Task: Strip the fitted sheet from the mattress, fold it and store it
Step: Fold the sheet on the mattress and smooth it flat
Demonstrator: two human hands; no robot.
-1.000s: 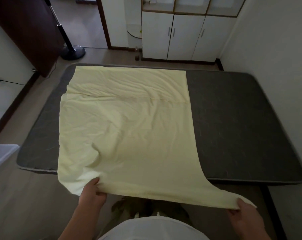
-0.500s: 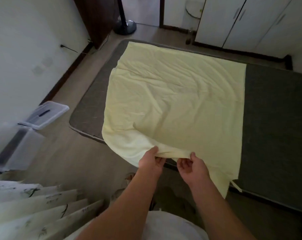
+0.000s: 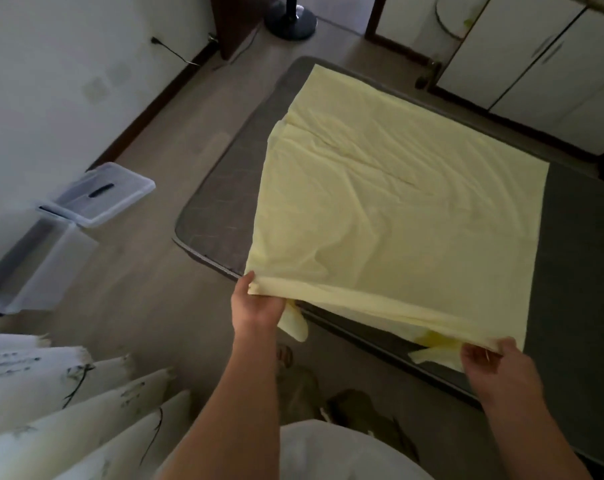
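Stage noted: folding. Stripping is judged done, since no elastic edge is seen tucked under any corner.

- The pale yellow fitted sheet (image 3: 397, 209) is spread flat on the left part of the dark grey mattress (image 3: 577, 258). The right part of the mattress is bare. Offset layers at the far-left corner suggest that the sheet is already doubled at least once.
- The mattress is evidently being used as a flat folding surface, so that creases can be smoothed and edges matched.
- The near-left corner of the sheet is gripped by the left hand (image 3: 255, 306), with the fingers curled round bunched cloth. A short flap hangs below that hand.
- The near-right corner is pinched by the right hand (image 3: 491, 365). Loose under-layers show just beside it, against the mattress side.
- The near edge is stretched between the two hands and lifted just clear of the mattress edge. Tension is probably kept so that the layers stay aligned and the edge can be carried across to the far side in one piece.
- A clear plastic storage box (image 3: 40, 265) stands on the floor (image 3: 137, 289) by the left wall, with its lid (image 3: 103, 194) set off beside it. It is judged the likely store for the sheet, left open in readiness.
- White cabinet doors (image 3: 536, 64) are seen beyond the far end of the mattress.
- Risk noted: the gathered corners are bulky, so an uneven fold is to be expected unless they are tucked in.
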